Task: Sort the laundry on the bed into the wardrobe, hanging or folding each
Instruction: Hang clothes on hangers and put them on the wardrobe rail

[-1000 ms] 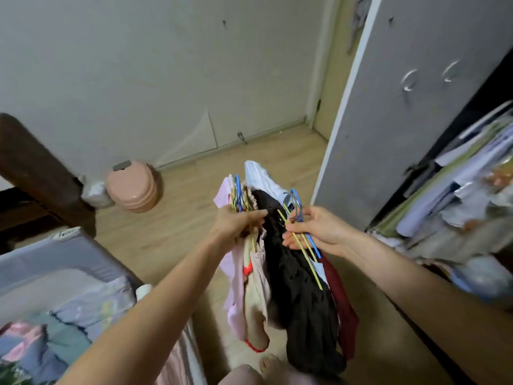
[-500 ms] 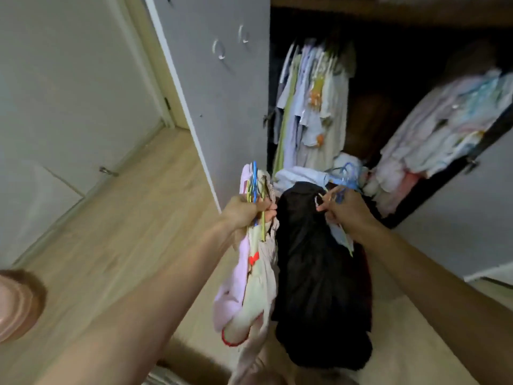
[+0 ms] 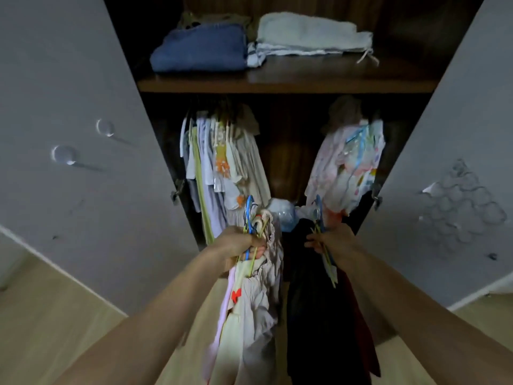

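My left hand (image 3: pixel 238 243) grips a bunch of blue and yellow hangers carrying pale clothes (image 3: pixel 249 309), cream, pink and beige, that hang down below the fist. My right hand (image 3: pixel 333 241) grips another bunch of hangers with a black garment (image 3: pixel 313 315) and a dark red one (image 3: pixel 363 329). Both bundles hang side by side in front of the open wardrobe (image 3: pixel 286 84). Inside, one cluster of hung clothes (image 3: pixel 222 165) sits at the left of the rail and a second cluster (image 3: pixel 347 168) at the right, with a dark gap between them.
Folded blue clothing (image 3: pixel 200 48) and a folded white stack (image 3: pixel 308 34) lie on the upper shelf. The grey left door (image 3: pixel 69 162) and right door (image 3: pixel 458 176) stand open on both sides. Light wooden floor (image 3: pixel 41 323) lies below.
The view has swung right from the room's wall and bed corner to face the open wardrobe squarely. Both hands keep their hold on the hanger bunches, now nearer the wardrobe.
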Demonstrator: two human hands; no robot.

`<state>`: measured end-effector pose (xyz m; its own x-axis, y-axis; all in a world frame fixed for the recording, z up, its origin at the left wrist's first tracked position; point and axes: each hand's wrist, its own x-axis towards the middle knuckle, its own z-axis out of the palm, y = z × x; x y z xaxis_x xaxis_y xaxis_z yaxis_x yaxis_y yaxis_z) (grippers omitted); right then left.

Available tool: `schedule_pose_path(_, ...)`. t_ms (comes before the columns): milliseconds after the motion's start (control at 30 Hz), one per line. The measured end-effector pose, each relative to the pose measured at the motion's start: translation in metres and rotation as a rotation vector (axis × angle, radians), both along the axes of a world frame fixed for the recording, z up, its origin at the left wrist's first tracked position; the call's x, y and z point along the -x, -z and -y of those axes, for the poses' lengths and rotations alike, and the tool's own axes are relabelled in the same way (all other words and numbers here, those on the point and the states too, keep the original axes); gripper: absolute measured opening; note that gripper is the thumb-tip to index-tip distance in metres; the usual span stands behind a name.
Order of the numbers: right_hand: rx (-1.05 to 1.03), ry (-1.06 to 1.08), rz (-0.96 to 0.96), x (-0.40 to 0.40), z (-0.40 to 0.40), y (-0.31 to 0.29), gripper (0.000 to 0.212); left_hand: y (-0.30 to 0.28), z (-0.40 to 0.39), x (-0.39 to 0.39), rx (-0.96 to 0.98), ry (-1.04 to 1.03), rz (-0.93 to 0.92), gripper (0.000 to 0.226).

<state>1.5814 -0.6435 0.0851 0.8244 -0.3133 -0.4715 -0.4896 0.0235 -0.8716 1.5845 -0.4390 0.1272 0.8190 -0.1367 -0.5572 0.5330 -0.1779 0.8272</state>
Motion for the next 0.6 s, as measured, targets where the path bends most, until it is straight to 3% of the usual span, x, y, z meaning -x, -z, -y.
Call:
schedule_pose_path(100,-0.093,0.052,-0.01,-0.049,0.02,0.008,0.036,0.011,0.024,-0.049,0.035,-0.045,-0.005,0.004)
schedule_pose_path(233,-0.202,0.075,0.006,-0.106,0.036,0.02,0.031,0.036,0.045,-0.114,0.104,-0.094,-0.047,0.017)
schedule_pose_path(400,-0.329,0.016,-0.032,-0.161,0.033,0.024,0.038,0.063,0.059,-0.179,0.238,-0.072,-0.147,0.017)
schedule_pose_path(533,-0.233,-0.141,-0.093,-0.197,0.026,0.034,0.008,0.077,0.066,-0.23,0.325,0.026,-0.165,0.018)
schedule_pose_path(600,-0.12,-0.17,-0.064,-0.214,0.023,0.043,0.014,0.084,0.069,-0.252,0.35,0.053,-0.171,0.026)
